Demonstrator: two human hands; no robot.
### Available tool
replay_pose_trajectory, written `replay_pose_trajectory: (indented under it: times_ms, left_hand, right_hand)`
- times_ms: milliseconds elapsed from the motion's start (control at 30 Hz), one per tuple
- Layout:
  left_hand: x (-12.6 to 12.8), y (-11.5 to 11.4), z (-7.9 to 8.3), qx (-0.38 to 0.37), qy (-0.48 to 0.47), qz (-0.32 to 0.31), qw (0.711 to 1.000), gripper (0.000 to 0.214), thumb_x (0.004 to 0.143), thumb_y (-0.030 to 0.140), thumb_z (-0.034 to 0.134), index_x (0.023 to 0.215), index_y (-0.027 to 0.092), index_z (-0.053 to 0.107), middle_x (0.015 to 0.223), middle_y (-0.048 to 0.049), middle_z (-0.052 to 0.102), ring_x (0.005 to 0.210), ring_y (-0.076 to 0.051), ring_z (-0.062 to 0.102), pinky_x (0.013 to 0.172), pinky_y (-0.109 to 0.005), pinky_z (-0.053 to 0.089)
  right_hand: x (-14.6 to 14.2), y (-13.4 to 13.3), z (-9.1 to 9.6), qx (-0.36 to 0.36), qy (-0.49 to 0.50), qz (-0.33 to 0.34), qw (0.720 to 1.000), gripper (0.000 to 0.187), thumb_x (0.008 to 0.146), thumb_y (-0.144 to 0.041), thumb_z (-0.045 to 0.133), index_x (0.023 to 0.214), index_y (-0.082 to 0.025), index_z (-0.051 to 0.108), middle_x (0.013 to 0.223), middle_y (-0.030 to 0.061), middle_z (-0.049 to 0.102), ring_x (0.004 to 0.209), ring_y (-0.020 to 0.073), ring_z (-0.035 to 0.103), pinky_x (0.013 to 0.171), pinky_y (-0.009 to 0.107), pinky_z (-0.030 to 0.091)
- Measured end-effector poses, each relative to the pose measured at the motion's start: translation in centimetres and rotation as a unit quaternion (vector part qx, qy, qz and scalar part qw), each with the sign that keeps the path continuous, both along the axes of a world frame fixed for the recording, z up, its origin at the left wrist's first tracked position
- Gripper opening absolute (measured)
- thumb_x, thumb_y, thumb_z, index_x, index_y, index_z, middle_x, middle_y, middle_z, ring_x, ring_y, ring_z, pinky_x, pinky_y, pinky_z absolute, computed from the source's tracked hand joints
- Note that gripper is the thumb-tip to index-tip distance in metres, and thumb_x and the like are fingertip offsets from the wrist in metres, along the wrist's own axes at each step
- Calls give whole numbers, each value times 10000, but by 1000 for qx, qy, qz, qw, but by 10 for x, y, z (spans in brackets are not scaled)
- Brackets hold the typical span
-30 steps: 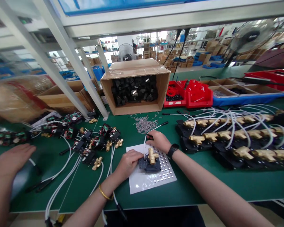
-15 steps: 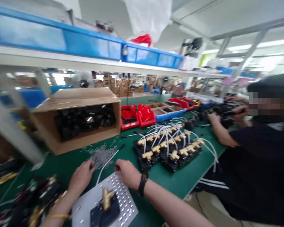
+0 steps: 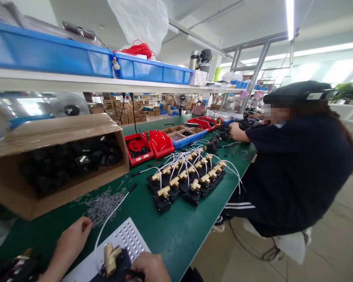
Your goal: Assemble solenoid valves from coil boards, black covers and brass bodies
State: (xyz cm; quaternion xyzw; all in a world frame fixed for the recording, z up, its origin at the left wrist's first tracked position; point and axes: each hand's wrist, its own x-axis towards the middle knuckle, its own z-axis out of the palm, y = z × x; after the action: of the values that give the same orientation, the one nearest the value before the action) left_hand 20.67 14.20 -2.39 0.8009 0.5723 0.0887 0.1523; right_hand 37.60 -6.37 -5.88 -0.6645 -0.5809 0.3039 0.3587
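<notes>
My left hand (image 3: 75, 236) rests at the near edge of a pile of small grey screws (image 3: 106, 205), its thumb and fingertips pressed together. Whatever they pinch is too small to make out. At the bottom edge my right hand (image 3: 151, 267) is closed around a dark, slim object, partly cut off by the frame. Beside it, a brass tee valve (image 3: 111, 258) sits on a black housing, over a silver metal plate (image 3: 129, 235) with rows of raised studs. A white cable (image 3: 101, 231) with a black tip curves from the valve towards the screws.
Several finished-looking brass valves on black housings (image 3: 184, 176) stand in rows with white cables. Behind are an open carton of black parts (image 3: 123, 160), red bins (image 3: 138, 156) and a blue divided tray (image 3: 191, 141). A co-worker (image 3: 294, 168) sits at the right.
The view has swung to the right. My right hand has moved from the plate's far edge down beside the valve and now grips a dark object. My left hand remains by the screws.
</notes>
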Motion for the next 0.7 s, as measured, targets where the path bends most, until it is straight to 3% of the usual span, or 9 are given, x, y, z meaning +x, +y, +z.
replay_pose_trajectory:
  times_ms: [133, 267, 500, 700]
  left_hand:
    - [3, -3, -3, 42, -6, 7, 999, 160, 803, 339, 383, 806, 215, 486, 741, -41, 628, 710, -224, 617, 603, -283, 412]
    - [6, -2, -2, 25, 9, -15, 1000, 165, 812, 314, 405, 759, 231, 537, 721, -14, 631, 705, -207, 612, 583, -262, 385]
    - [14, -4, 4, 37, -47, 7, 998, 119, 727, 239, 513, 627, 203, 568, 648, -54, 615, 658, -253, 588, 557, -288, 347]
    - [19, -19, 4, 64, -140, 52, 987, 122, 750, 159, 494, 637, 195, 520, 725, -47, 576, 803, -216, 554, 751, -308, 379]
  right_hand:
    - [-3, -7, 3, 31, -32, -8, 999, 267, 584, -38, 604, 791, -192, 675, 864, 40, 692, 792, 182, 645, 671, 197, 458]
    - [-1, -5, 5, 72, -27, 25, 997, 274, 555, -12, 569, 751, -195, 629, 879, 42, 669, 824, 181, 628, 680, 197, 444]
    - [-1, -6, 22, 102, 54, -55, 992, 245, 611, 21, 495, 715, -188, 568, 777, 5, 631, 734, 133, 595, 635, 185, 399]
    - [3, -13, 26, 89, 41, 0, 995, 138, 735, -74, 472, 747, -194, 537, 721, 6, 603, 667, 142, 554, 612, 215, 390]
